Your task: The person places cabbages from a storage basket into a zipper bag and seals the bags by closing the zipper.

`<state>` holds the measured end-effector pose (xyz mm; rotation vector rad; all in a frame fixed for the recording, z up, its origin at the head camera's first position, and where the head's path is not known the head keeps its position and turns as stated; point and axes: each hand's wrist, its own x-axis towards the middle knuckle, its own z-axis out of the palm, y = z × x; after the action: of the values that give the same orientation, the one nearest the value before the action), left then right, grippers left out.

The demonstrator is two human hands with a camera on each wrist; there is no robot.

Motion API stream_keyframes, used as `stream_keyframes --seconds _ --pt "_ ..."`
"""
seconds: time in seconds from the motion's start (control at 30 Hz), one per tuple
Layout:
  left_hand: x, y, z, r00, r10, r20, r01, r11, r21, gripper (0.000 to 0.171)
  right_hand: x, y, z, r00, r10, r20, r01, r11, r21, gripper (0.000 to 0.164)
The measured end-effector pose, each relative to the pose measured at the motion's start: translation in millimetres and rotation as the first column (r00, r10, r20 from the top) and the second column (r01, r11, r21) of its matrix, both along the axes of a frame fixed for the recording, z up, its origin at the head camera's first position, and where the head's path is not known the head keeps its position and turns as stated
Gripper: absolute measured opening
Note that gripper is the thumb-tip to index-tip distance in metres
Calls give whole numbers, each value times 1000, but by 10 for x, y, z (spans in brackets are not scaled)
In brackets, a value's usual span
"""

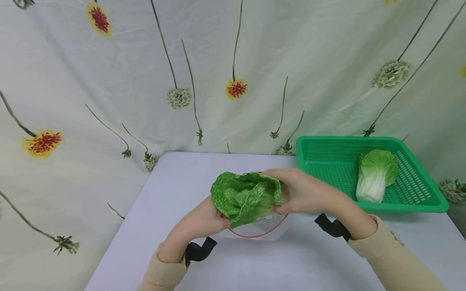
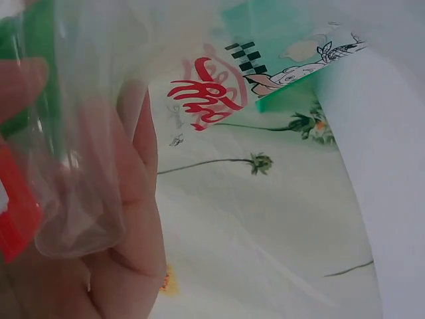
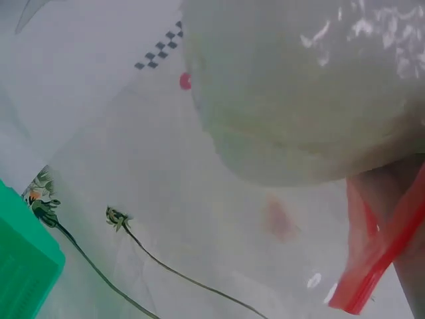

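A leafy head of Chinese cabbage (image 1: 243, 198) sits partly in a clear plastic bag (image 1: 278, 232) with a red-edged mouth, its green leaf tips pointing toward the head camera. My left hand (image 1: 204, 218) grips the bag at its left side; through the clear film its fingers (image 2: 129, 206) show in the left wrist view. From the right, my right hand (image 1: 296, 190) reaches in past the red edge (image 3: 378, 259) and holds the cabbage. In the right wrist view the cabbage's pale body (image 3: 292, 113) shows through the plastic; the right fingertips are hidden.
A green plastic basket (image 1: 327, 207) stands at the right on the white table (image 1: 174, 182), holding another Chinese cabbage (image 1: 376, 176). Behind the table hangs a pale cloth (image 1: 211, 121) printed with flowers. A black strap (image 1: 333, 226) sticks out at each wrist.
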<state>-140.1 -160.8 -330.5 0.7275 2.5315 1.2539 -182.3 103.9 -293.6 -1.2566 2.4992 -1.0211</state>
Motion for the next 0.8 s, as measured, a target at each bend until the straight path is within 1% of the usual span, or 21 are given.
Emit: stream_keyframes --seconds 0.07,0.1,0.17,0.23,0.3,0.4,0.5,0.6,0.7,0.8 --pt "-13 -35 9 1000 -14 16 14 1000 0 57 -18 17 -14 1000 2 -31 -1 999 37 67" --pt "-12 -48 19 999 -7 36 7 1000 -9 64 -24 25 -24 1000 2 -27 0 998 56 66" --pt "-8 -56 43 999 1 50 1 1000 -30 74 -29 36 -49 1000 1 -17 1 995 103 63" --pt "0 -54 50 998 13 63 -10 999 -50 81 -20 39 -69 1000 -2 -7 3 989 150 58" --pt "8 -42 41 997 25 72 -20 998 -59 82 -1 32 -77 1000 -4 6 3 982 190 56" --pt "14 1 16 998 48 44 -43 994 -96 81 34 1 -69 999 -18 27 10 967 254 55" --pt "24 67 -10 996 84 -19 -85 988 -131 79 66 -72 -73 999 -22 30 12 952 307 51" --pt "32 144 -37 991 104 -81 -115 982 -147 78 104 -166 -112 999 -34 9 28 925 378 52" --pt "49 208 -65 985 76 -153 -100 983 -154 80 142 -249 -171 997 -73 -21 75 889 451 58" --pt "89 239 -89 983 48 -176 -76 984 -158 83 170 -297 -239 991 -119 -59 132 851 509 60"
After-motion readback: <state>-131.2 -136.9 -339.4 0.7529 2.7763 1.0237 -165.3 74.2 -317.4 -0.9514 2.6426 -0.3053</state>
